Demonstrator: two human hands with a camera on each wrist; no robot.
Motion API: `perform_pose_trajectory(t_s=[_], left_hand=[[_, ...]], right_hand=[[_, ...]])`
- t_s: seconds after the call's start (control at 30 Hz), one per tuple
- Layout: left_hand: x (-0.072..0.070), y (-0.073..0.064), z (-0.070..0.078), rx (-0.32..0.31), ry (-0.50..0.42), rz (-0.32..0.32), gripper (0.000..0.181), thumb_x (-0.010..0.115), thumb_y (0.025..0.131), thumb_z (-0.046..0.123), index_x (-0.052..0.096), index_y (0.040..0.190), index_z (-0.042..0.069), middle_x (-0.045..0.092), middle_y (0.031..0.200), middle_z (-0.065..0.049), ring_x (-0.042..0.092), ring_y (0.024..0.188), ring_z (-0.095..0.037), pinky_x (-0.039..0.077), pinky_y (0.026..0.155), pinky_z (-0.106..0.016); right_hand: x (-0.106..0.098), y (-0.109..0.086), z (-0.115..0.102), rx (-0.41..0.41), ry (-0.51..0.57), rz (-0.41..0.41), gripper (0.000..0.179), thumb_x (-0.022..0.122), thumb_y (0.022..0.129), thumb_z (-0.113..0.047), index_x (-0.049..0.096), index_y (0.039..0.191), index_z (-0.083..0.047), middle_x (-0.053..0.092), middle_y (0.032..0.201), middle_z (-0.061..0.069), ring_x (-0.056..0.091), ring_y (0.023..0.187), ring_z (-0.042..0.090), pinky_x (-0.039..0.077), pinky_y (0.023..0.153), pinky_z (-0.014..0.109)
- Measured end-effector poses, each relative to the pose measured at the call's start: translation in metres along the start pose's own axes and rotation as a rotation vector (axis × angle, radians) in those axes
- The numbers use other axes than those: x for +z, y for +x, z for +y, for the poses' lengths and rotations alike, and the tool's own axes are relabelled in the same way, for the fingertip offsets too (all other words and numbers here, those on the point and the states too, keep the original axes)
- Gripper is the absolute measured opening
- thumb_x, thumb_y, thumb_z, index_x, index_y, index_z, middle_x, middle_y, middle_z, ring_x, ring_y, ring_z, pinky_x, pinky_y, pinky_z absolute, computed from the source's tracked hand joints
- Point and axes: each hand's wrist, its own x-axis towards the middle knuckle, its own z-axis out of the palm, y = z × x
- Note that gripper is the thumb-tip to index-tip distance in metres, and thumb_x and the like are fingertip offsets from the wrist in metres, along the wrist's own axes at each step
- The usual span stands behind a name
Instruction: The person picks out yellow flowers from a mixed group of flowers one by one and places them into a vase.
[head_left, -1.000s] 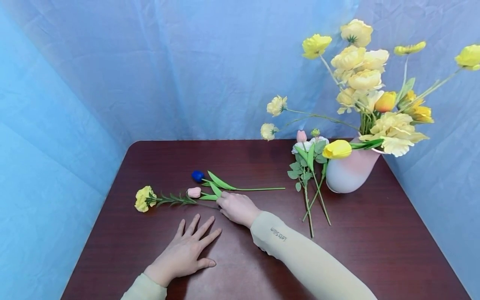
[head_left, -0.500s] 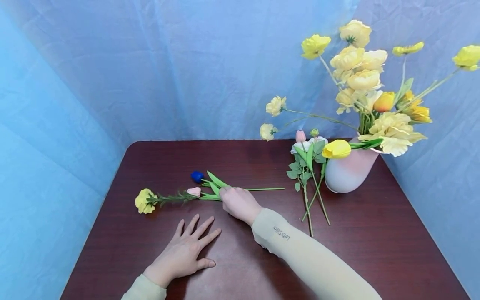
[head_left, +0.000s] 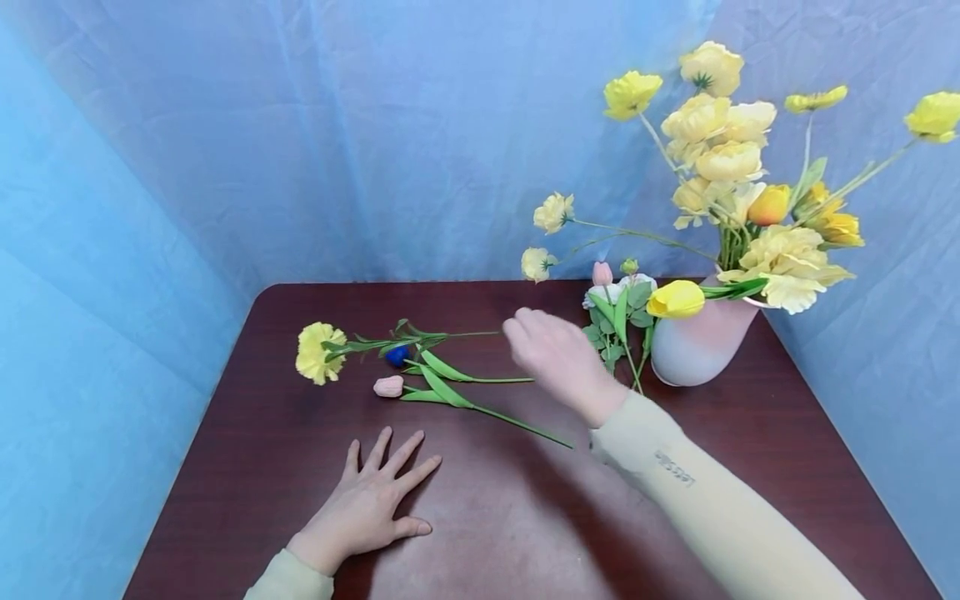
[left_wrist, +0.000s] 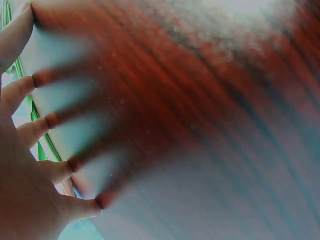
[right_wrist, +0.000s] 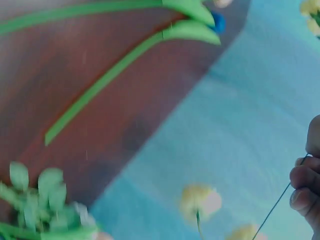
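In the head view my right hand (head_left: 558, 354) is raised over the table and pinches the stem of a yellow carnation (head_left: 321, 353), whose bloom points left. In the right wrist view the curled fingers (right_wrist: 305, 190) grip a thin dark stem. Beneath the carnation lie a blue tulip (head_left: 397, 356), partly covered by its leaves in this view, and a pink tulip (head_left: 389, 386) with its green stem slanting right. My left hand (head_left: 371, 504) rests palm down on the table with fingers spread. It holds nothing.
A pink and white vase (head_left: 693, 346) full of yellow flowers stands at the right, some blooms reaching far out sideways. Beside it lie white roses (head_left: 596, 296) and another pink tulip (head_left: 602, 273). A blue cloth (head_left: 450, 142) hangs behind the dark table (head_left: 247, 467).
My right hand has lifted the carnation off the table and moved it right and toward the back. The pink tulip's stem is now uncovered. My left hand has stayed put.
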Motion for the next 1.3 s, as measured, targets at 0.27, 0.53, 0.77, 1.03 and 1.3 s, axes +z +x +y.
perform_pose_trajectory(t_s=[0.27,0.53,0.77,1.03,1.3], left_hand=[[0.0,0.0,0.0,0.002,-0.012,-0.005,0.085,0.07,0.082,0.068,0.046,0.155,0.033,0.031,0.167,-0.006,0.025,0.149,-0.053,0.022,0.105,-0.083],[0.002,-0.003,-0.001,0.013,0.002,0.022,0.084,0.068,0.082,0.069,0.046,0.155,0.033,0.032,0.167,-0.006,0.026,0.149,-0.053,0.023,0.105,-0.082],[0.001,-0.004,0.0,0.019,0.005,0.038,0.082,0.067,0.083,0.069,0.048,0.154,0.031,0.036,0.165,-0.008,0.028,0.148,-0.053,0.024,0.104,-0.082],[0.001,-0.003,-0.001,0.012,-0.009,0.018,0.084,0.068,0.083,0.068,0.046,0.155,0.031,0.032,0.167,-0.008,0.026,0.149,-0.053,0.022,0.105,-0.083],[0.001,-0.004,0.0,0.022,-0.013,0.037,0.084,0.069,0.083,0.067,0.047,0.155,0.031,0.033,0.166,-0.008,0.026,0.149,-0.053,0.023,0.104,-0.083]], right_hand=[[-0.052,-0.026,0.039,-0.031,0.014,0.15,0.011,0.042,0.098,0.008,0.052,0.093,0.006,0.044,0.079,0.011,0.041,0.065,0.026,0.038,0.056,0.036],[-0.086,-0.055,0.049,-0.014,-0.097,0.386,0.021,0.046,0.106,-0.003,0.061,0.1,0.01,0.056,0.081,0.018,0.044,0.058,0.034,0.037,0.045,0.044],[-0.095,-0.066,0.06,0.045,-0.111,0.496,0.017,0.051,0.1,0.001,0.06,0.087,0.007,0.051,0.073,0.019,0.041,0.053,0.036,0.033,0.043,0.05],[-0.091,-0.069,0.081,0.155,-0.121,0.502,0.008,0.056,0.093,0.007,0.059,0.086,0.007,0.05,0.071,0.018,0.046,0.054,0.04,0.038,0.045,0.053],[-0.086,-0.076,0.108,0.407,-0.085,0.46,0.004,0.059,0.092,0.009,0.062,0.09,0.006,0.06,0.082,0.023,0.059,0.072,0.041,0.046,0.059,0.052]])
